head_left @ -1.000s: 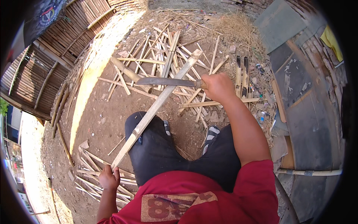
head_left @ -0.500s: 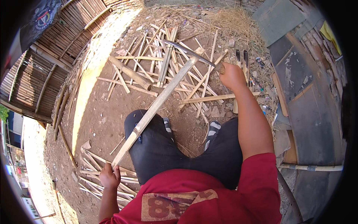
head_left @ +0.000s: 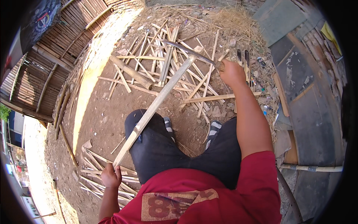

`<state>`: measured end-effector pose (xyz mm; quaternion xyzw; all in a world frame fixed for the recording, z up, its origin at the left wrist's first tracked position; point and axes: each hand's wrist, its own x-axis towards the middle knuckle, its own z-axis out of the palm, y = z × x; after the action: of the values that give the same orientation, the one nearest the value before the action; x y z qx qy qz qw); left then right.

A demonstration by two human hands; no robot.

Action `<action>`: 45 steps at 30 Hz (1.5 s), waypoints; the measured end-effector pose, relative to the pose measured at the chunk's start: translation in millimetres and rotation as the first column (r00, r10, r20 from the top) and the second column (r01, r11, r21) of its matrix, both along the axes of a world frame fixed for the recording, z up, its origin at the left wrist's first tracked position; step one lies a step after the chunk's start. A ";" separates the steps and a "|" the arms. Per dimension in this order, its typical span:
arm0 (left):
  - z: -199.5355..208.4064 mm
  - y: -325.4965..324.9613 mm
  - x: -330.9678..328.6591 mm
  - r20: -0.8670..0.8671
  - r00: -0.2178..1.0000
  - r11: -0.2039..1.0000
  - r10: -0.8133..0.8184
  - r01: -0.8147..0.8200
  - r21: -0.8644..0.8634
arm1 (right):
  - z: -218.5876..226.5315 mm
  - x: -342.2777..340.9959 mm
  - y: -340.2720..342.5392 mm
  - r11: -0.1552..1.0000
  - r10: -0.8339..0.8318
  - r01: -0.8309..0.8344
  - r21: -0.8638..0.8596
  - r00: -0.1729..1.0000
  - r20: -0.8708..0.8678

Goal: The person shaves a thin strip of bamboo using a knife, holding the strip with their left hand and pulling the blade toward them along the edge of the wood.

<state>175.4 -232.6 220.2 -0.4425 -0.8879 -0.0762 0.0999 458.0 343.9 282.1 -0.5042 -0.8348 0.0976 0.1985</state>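
My left hand (head_left: 111,176) is closed around the near end of a long split bamboo strip (head_left: 158,100). The strip slants up and away to the right, passing over my left knee. In my right fist is the handle of a long dark machete (head_left: 188,49), its slightly curved blade pointing left. That blade lies across the strip close to its far end; whether it has cut into the bamboo I cannot tell. My right hand (head_left: 232,74) is held out beyond my right knee, the arm nearly straight.
Many loose bamboo strips (head_left: 143,61) lie in a criss-cross pile ahead, beside a thick round bamboo pole (head_left: 134,72). Another bundle of strips (head_left: 93,179) is near my left hand. Dark sheets (head_left: 309,108) lean along the right; a slatted bamboo structure (head_left: 71,28) stands far left.
The strip's far part looks narrower, as if turned slightly, and the blade crossing it has shifted a little left and up. Both hands keep their grips.
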 end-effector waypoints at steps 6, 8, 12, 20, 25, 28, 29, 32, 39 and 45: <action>13.3 11.0 4.7 0.019 1.000 1.000 0.014 -0.013 -0.021 | -1.7 4.4 -5.8 0.993 0.008 -0.010 -0.116 1.000 -0.011; 9.1 10.8 4.9 0.036 0.999 1.000 0.012 -0.012 -0.016 | -2.2 3.5 -6.3 0.993 0.065 -0.066 -0.094 0.998 -0.015; 12.4 14.3 6.6 0.060 0.998 1.000 0.002 -0.003 0.008 | -11.4 -0.5 -13.3 0.978 0.196 -0.202 -0.060 0.977 -0.088; 62.8 41.9 9.8 0.067 0.997 0.999 0.045 -0.044 -0.016 | -2.1 -62.9 -64.3 0.535 -0.024 -0.613 -0.581 0.676 -0.736; 154.2 73.4 -19.4 -0.023 1.000 0.998 0.007 -0.008 -0.054 | 5.0 -105.5 -65.0 0.455 -0.318 -0.752 -0.477 0.363 -0.876; 185.6 85.4 -47.5 -0.439 0.893 0.991 -0.093 0.124 0.041 | 6.2 -139.9 -58.3 0.417 -0.505 -0.788 -0.453 0.214 -0.836; 194.1 91.4 -57.6 -0.588 0.804 0.975 -0.091 0.192 0.112 | 3.3 -150.2 -54.2 0.392 -0.568 -0.790 -0.471 0.195 -0.800; 209.0 106.0 -76.9 -0.873 0.487 0.913 -0.003 0.358 0.197 | -14.2 -172.8 -44.0 0.333 -0.686 -0.792 -0.512 0.169 -0.708; 109.7 190.1 -85.2 0.100 0.968 0.197 -0.231 -0.054 0.979 | -92.4 -229.5 -60.5 0.162 -0.830 -0.772 -0.615 0.231 -0.508; 116.9 314.9 -96.7 0.385 0.691 -0.015 -0.612 -0.497 0.868 | -140.8 -242.6 -88.9 0.020 -0.855 -0.804 -0.594 0.295 -0.427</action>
<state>78.7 82.3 337.0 -0.2012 -0.4811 -0.8530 0.0230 215.4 255.0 141.2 -0.3082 -0.1299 0.9153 0.2245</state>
